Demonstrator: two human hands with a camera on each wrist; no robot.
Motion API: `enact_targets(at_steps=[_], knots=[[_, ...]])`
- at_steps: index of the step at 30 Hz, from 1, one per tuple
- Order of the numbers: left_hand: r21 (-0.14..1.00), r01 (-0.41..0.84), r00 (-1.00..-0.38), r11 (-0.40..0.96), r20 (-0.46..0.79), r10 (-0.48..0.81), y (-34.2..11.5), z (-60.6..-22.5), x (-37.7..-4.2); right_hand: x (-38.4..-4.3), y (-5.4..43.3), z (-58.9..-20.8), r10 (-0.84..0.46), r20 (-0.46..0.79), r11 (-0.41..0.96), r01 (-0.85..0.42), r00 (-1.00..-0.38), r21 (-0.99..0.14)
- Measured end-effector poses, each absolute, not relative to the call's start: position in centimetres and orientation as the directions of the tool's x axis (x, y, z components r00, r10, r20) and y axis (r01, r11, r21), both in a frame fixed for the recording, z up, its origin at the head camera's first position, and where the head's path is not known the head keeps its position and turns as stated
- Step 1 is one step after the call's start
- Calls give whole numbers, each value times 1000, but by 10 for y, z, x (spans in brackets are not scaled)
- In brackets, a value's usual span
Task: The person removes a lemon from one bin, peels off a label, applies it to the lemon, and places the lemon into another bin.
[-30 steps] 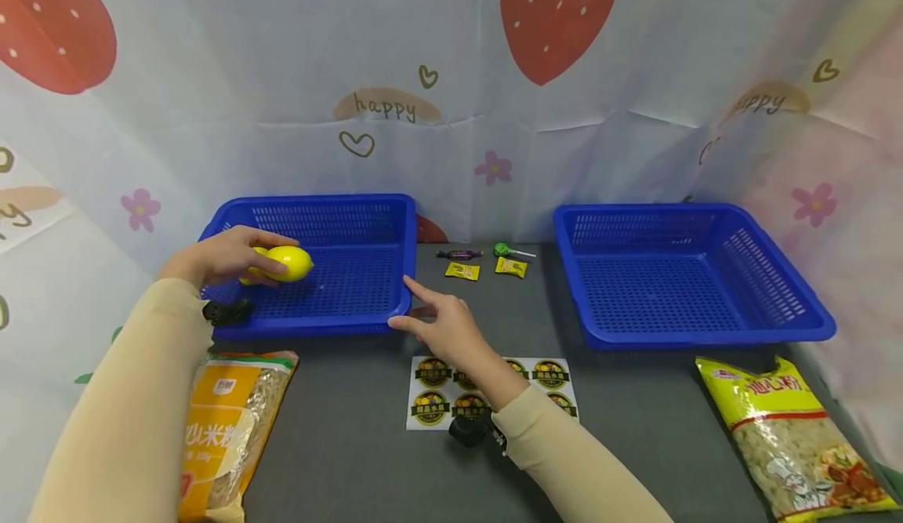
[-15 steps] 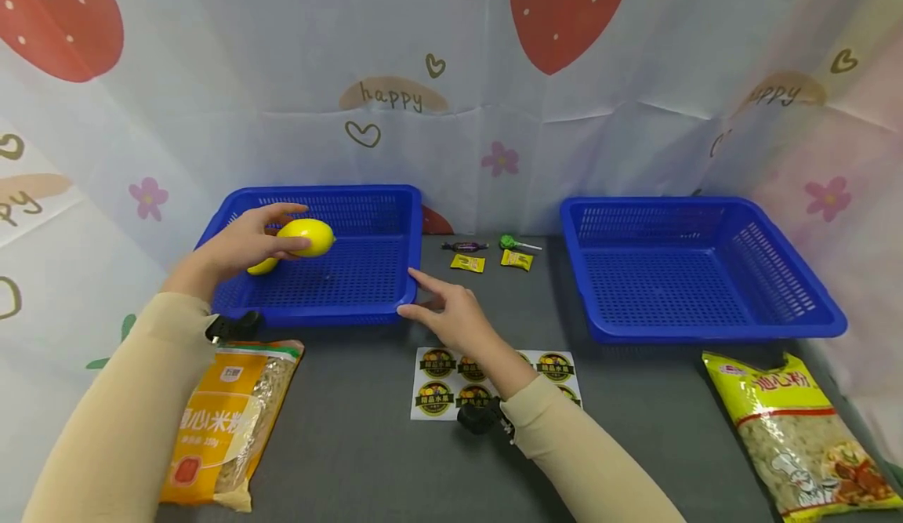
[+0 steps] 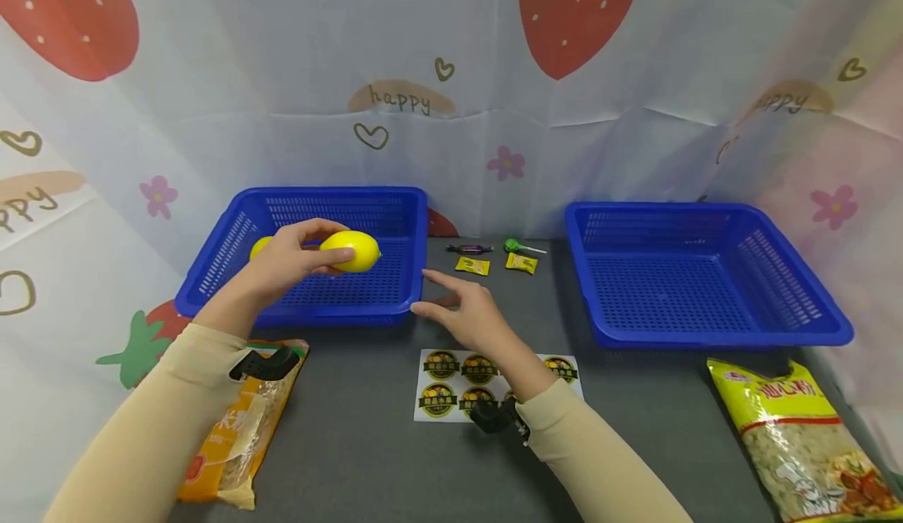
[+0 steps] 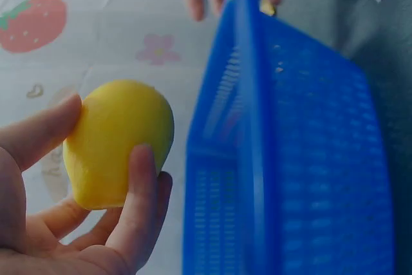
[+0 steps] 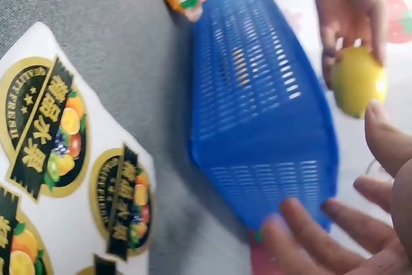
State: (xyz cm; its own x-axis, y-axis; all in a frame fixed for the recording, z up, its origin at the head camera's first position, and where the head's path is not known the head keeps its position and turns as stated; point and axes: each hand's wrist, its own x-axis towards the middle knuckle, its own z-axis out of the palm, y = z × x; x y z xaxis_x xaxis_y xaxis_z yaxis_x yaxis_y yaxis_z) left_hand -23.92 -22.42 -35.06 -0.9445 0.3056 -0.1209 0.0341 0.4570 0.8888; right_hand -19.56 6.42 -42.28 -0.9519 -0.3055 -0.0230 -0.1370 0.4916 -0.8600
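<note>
In the head view my left hand grips a yellow lemon above the left blue basket. The left wrist view shows that lemon between thumb and fingers, beside the basket's upright-looking rim. A second yellow lemon is in the basket's left part, partly hidden behind the left hand. My right hand is at the basket's right front corner, with thumb and index finger spread along the rim. Its fingers look extended and blurred in the right wrist view.
A second blue basket stands on the right. Between the baskets lie several wrapped candies and a green lollipop. A sticker sheet lies under the right forearm. Food bags lie at left and right.
My left hand has lifted the lemon and carried it rightward over the basket, uncovering the second lemon. The right hand stays at the rim. The head view has shifted slightly.
</note>
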Motion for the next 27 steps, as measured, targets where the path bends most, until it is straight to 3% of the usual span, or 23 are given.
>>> enact_targets(at_steps=[13,27], knots=[[929,64,-950,364,-54,306,-180,-376,-214,-180,72,-411,-248,114,359,-200,-962,-912],[967,90,-936,239,0,352,-132,-389,-194,-170,93,-412,-211,165,258,-218,-963,-941]])
